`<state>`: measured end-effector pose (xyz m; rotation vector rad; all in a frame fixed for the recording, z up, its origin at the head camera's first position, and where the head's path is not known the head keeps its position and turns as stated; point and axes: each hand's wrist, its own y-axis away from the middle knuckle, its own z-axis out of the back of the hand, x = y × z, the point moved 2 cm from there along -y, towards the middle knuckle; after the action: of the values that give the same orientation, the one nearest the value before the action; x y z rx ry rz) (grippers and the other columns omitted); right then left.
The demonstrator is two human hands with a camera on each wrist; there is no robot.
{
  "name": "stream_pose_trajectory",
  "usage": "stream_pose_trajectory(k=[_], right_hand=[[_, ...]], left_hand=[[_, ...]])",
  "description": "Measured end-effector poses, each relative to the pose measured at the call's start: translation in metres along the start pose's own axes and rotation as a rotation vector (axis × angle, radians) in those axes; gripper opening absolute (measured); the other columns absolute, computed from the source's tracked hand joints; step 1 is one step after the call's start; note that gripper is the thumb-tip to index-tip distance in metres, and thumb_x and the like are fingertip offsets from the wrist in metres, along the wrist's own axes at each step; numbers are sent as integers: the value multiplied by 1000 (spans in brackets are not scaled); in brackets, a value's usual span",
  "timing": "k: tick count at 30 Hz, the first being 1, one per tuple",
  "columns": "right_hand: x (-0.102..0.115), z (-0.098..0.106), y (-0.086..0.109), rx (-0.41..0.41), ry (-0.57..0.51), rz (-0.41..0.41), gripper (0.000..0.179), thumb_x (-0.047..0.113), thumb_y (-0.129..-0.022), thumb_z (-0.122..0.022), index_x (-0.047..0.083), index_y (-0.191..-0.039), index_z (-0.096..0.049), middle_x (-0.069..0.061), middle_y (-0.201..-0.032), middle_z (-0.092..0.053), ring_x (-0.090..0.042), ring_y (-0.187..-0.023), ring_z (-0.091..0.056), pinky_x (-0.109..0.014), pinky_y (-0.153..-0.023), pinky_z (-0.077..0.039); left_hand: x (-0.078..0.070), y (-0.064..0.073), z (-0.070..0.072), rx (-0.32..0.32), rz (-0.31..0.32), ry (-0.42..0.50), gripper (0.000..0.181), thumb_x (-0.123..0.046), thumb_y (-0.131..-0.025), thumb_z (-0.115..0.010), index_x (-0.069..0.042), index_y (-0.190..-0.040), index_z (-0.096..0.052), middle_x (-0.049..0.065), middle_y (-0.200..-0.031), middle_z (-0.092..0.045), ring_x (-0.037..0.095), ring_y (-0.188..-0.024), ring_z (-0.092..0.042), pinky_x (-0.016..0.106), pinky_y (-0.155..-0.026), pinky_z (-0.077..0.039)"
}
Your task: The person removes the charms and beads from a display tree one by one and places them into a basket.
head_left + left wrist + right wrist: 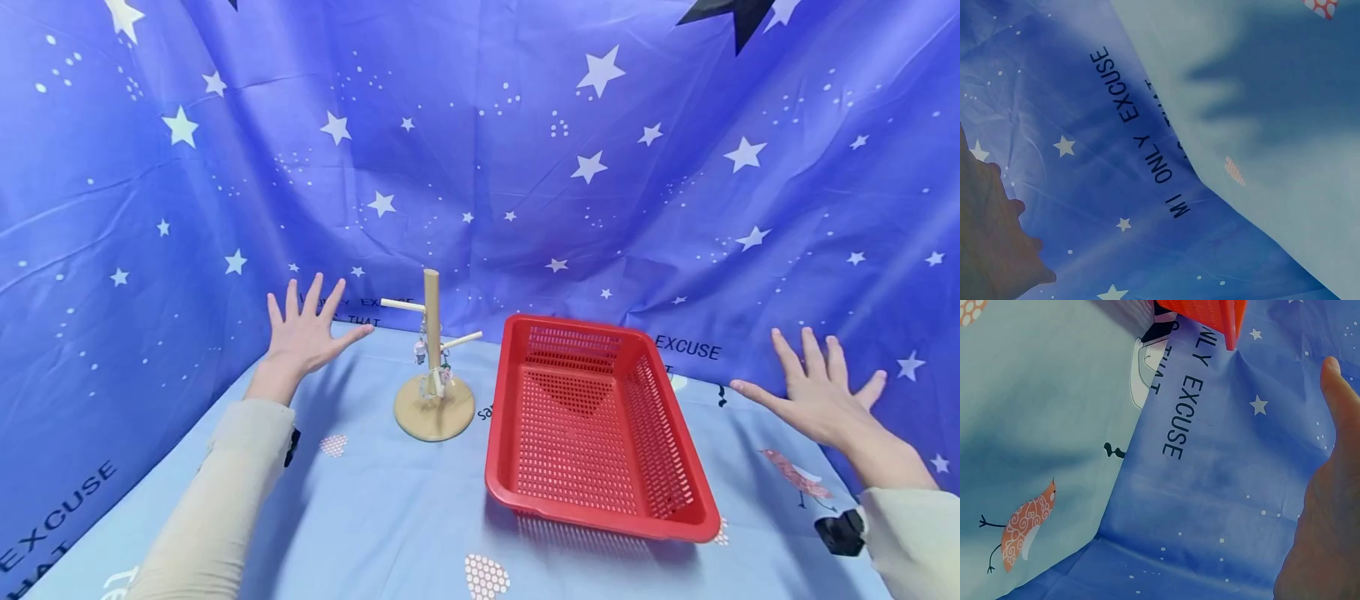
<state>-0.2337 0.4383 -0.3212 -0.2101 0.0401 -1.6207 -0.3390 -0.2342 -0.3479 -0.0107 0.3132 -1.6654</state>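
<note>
My left hand [302,332] is raised over the cloth with its fingers spread, holding nothing. To its right stands a wooden rack [432,333] with a round base and short pegs, and small charm-like trinkets [421,350] dangle from it. On the other side, my right hand [817,396] hovers with fingers splayed and nothing in it. A red perforated plastic basket [577,508] lies between the rack and that hand, and its interior shows no contents. In the wrist views only part of the left hand [997,231] and of the right hand [1325,487] appears.
A light blue printed cloth [375,517] covers the work surface. Behind and at both sides hangs a blue star-patterned curtain [480,150], meeting the surface close to the basket's far edge. Both sleeved forearms reach in from the lower corners.
</note>
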Motion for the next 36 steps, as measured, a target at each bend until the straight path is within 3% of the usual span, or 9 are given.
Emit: stream_pose_trajectory(k=[14, 27, 36], right_hand=[[1, 0, -1, -5, -5, 0, 111, 73, -89, -50, 13, -158, 14, -35, -158, 18, -54, -143, 29, -90, -92, 15], [6, 0, -4, 7, -32, 41, 109, 70, -91, -49, 13, -158, 15, -35, -158, 19, -54, -143, 29, -90, -91, 16], [12, 3, -5, 12, -34, 56, 109, 70, -91, -50, 12, -158, 15, -37, -158, 17, -55, -143, 27, -90, -91, 14]], left_hand=[[-7, 2, 13, -74, -23, 8, 98, -85, -86, -36, -32, -161, -2, 13, -169, 8, 49, -152, 12, 71, -115, 16], [-19, 1, 23, -142, -58, 69, 97, -84, -86, -37, -33, -161, -3, 4, -170, 9, 44, -154, 8, 68, -118, 12], [-30, 3, 32, -157, -79, 84, 97, -84, -86, -38, -32, -161, -5, 0, -170, 6, 42, -155, 5, 67, -120, 10]])
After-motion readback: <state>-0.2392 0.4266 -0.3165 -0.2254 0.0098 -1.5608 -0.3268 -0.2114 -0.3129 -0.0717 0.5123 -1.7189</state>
